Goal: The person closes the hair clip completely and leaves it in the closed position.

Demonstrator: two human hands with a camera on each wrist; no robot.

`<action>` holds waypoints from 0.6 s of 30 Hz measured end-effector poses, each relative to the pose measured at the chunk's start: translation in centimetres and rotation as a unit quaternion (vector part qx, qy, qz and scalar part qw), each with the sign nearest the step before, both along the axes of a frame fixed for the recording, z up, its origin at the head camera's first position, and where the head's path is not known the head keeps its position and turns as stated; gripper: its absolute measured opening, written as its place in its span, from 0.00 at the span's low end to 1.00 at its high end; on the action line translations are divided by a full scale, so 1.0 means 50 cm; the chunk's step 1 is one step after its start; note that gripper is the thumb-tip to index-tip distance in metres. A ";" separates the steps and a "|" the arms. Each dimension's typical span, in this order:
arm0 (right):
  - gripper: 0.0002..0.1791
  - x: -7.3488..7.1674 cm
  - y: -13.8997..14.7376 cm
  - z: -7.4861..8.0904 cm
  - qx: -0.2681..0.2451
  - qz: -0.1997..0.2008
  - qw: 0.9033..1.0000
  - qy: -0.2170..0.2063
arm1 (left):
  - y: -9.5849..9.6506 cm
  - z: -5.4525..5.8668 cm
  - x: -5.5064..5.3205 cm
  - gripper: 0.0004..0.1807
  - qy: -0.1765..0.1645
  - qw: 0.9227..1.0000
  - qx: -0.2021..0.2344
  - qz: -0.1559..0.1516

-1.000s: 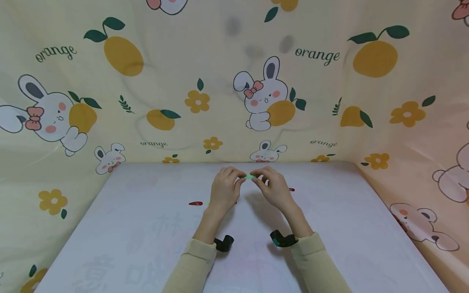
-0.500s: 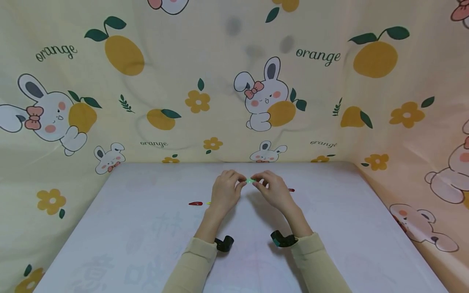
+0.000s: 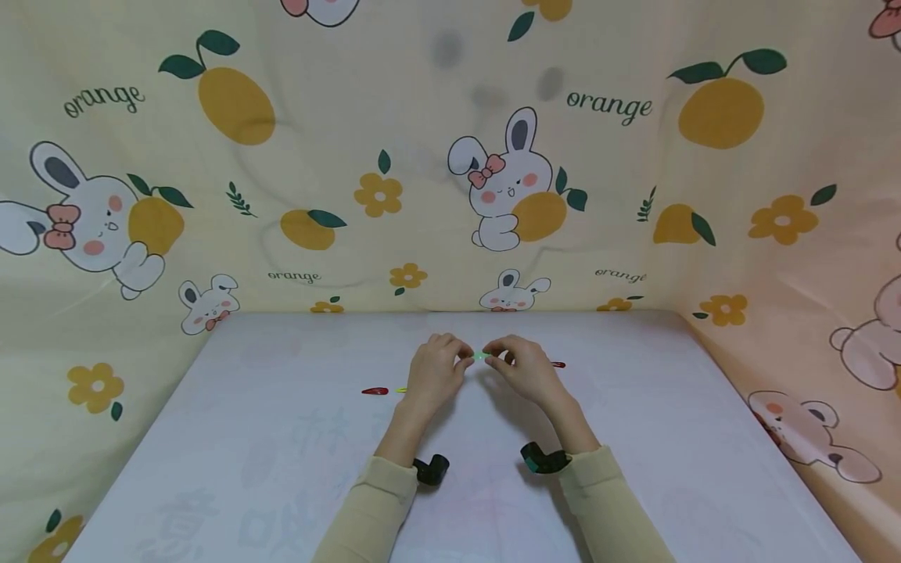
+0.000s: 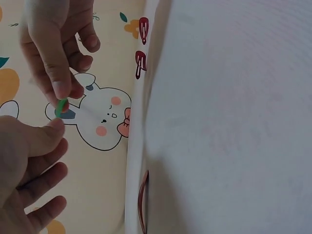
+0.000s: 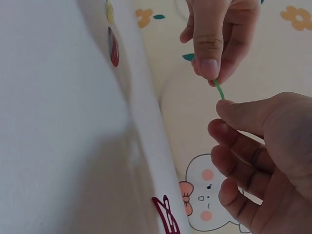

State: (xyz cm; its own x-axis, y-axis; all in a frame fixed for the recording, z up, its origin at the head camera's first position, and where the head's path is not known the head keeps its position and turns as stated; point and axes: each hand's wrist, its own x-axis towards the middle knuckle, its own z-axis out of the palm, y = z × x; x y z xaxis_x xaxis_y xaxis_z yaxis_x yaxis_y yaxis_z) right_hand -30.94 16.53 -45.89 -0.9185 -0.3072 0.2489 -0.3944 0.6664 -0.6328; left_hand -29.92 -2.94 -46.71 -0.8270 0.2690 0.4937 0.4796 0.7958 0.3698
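Note:
A small green hair clip (image 3: 481, 356) is held between my two hands, above the far middle of the table. My left hand (image 3: 438, 374) pinches one end between thumb and fingertips. The other end is pinched by my right hand (image 3: 524, 367). Seen edge-on in the right wrist view, the green clip (image 5: 219, 89) looks thin and slightly bent; the fingertips cover its ends. A red hair clip (image 3: 375, 391) lies left of my left hand, with a yellow piece (image 3: 402, 389) partly hidden behind that hand. Beyond my right wrist, another red clip (image 3: 558, 364) shows in part.
The white-covered table (image 3: 281, 469) spreads around both arms. Two red snap clips, one of them (image 4: 144, 30) farther off, lie near the table edge in the left wrist view. A printed cloth (image 3: 422, 156) hangs behind and at both sides.
Both hands have come down slightly and a little toward me, with the green hair clip still between them. The clips on the table have not moved.

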 end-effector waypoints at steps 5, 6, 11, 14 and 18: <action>0.09 -0.007 0.005 -0.011 0.022 0.006 1.000 -0.019 | 0.005 -0.001 -0.003 0.04 -0.040 0.999 -0.017 0.000; 0.09 -0.009 0.006 -0.013 0.025 0.009 0.999 -0.022 | 0.006 -0.002 -0.004 0.04 -0.046 0.999 -0.023 0.000; 0.09 -0.014 0.010 -0.020 0.036 0.013 0.998 -0.040 | 0.010 -0.010 -0.011 0.03 -0.071 0.997 -0.041 0.002; 0.08 -0.017 0.011 -0.025 0.040 0.013 0.998 -0.045 | 0.012 -0.015 -0.017 0.03 -0.084 0.995 -0.047 0.003; 0.06 -0.020 0.013 -0.032 0.042 0.013 0.997 -0.058 | 0.012 -0.020 -0.021 0.04 -0.103 0.993 -0.055 0.002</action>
